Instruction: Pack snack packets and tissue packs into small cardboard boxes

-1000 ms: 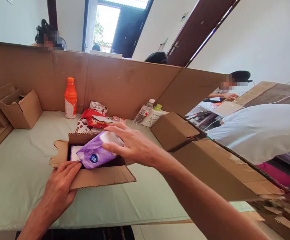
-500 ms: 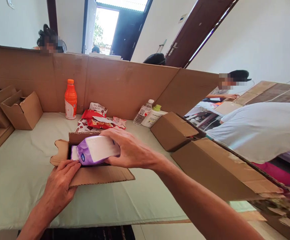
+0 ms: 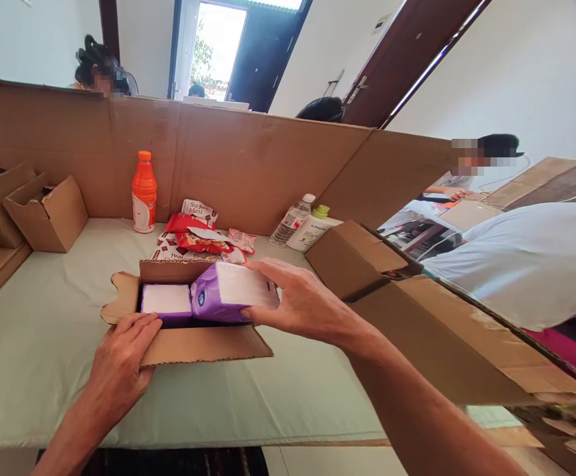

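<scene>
A small open cardboard box point(image 3: 203, 344) lies on the pale green table cover in front of me. My right hand point(image 3: 297, 301) grips a purple and white tissue pack point(image 3: 231, 299) and holds it on edge in the box's right half. A second purple and white pack point(image 3: 166, 301) lies in the left half. My left hand point(image 3: 119, 370) rests with fingers flat on the box's near left flap.
Behind the box lie red snack packets point(image 3: 196, 235), an orange bottle point(image 3: 143, 193), a water bottle point(image 3: 292, 221) and a white bottle with a green cap point(image 3: 312, 228). Cardboard walls point(image 3: 248, 165) ring the table. Empty boxes stand at left point(image 3: 44, 215) and right point(image 3: 357, 258). Other people sit beyond.
My right hand has turned the tissue pack onto its edge, shifted it to the right and lowered it into the box beside the other pack. My left hand has stayed on the flap.
</scene>
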The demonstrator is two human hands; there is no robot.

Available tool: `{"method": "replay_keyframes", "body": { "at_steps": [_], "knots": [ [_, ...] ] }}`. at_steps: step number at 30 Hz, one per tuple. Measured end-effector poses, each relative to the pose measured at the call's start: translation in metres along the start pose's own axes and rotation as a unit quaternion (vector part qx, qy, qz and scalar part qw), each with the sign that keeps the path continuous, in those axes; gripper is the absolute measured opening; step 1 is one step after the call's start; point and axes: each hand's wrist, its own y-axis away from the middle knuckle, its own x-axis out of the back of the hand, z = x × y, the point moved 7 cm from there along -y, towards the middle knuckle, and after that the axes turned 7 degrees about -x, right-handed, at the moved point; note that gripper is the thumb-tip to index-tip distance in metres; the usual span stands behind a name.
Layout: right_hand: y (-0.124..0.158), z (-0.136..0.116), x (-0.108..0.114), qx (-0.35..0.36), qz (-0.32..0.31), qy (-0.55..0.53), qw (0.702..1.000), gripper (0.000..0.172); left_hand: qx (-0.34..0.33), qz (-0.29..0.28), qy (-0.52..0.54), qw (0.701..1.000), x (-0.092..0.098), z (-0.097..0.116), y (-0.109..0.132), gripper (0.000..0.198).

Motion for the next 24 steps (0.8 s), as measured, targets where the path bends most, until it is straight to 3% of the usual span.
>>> {"method": "replay_keyframes", "body": {
  "at_steps": [7,13,20,24],
  "knots": [
    [-0.019,-0.023,-0.035,0.024,-0.092,0.083,0.992,0.029,-0.001,-0.006,-0.026,1.0,0.002,0.002,0.0,0.062],
    [-0.036,-0.004,-0.078,0.013,-0.126,0.073,0.989,0.042,0.003,-0.011,-0.045,0.999,0.001,0.005,-0.004,0.062],
    [-0.048,-0.01,-0.087,0.04,-0.187,0.142,0.971,0.044,-0.009,-0.011,-0.012,1.0,-0.001,0.001,-0.004,0.055],
    [-0.056,-0.014,-0.089,0.048,-0.188,0.171,0.966,0.04,-0.007,-0.008,0.007,1.0,-0.001,-0.002,-0.003,0.051]
  ]
}}
